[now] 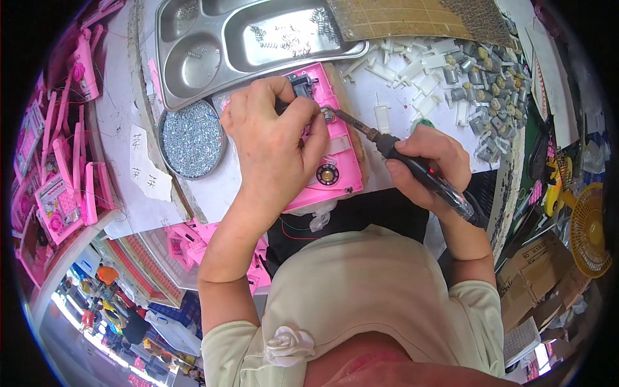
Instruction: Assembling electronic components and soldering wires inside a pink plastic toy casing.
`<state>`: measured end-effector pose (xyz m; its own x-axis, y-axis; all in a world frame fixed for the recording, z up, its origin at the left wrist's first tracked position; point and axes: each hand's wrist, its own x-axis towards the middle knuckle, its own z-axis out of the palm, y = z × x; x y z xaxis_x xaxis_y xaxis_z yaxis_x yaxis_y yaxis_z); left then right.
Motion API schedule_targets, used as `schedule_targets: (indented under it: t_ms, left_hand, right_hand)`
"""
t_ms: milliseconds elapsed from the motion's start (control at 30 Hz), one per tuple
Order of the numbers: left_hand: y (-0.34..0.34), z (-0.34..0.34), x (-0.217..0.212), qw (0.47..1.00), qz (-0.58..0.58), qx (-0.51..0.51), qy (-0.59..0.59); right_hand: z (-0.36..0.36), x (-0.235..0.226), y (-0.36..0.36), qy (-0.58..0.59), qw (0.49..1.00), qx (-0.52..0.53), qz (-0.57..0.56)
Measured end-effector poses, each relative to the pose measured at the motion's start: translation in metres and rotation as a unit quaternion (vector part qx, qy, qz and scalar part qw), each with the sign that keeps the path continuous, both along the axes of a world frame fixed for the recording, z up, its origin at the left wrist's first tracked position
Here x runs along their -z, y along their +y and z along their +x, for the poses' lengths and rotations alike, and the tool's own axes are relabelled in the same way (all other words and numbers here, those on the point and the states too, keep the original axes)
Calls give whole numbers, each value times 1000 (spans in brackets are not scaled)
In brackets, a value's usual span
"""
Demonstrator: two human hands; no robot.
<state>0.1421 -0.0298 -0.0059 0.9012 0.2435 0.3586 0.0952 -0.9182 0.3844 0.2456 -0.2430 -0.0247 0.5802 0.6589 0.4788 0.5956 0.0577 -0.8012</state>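
Shirt [361, 277]; tray [193, 76]; left hand [274, 132] overlapping pink casing [350, 164]

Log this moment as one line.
left hand: over pink casing | right hand: gripping black-handled tool, tip over casing | nearby: metal tray, white parts

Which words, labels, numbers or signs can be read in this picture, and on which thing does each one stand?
Torn white paper, left: dark handwritten characters, which I do not copy out.
Brown cardboard box, lower right: dark printing, partly blurred; also not copied.
White sheet, upper right: red printing, too small to read.
Pink casing and soldering iron: no lettering that I can make out.
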Motion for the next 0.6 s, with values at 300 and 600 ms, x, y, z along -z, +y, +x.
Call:
schedule_targets:
  t_ms: [300, 600]
  left_hand:
    - [-1, 1, -1, 1000, 11, -4, 4]
    - [-3, 0, 0, 1000, 5, -10, 15]
  right_hand:
    - [1, 2, 4, -61, 998, -21, 25]
    - [6, -11, -12, -61, 998, -8, 13]
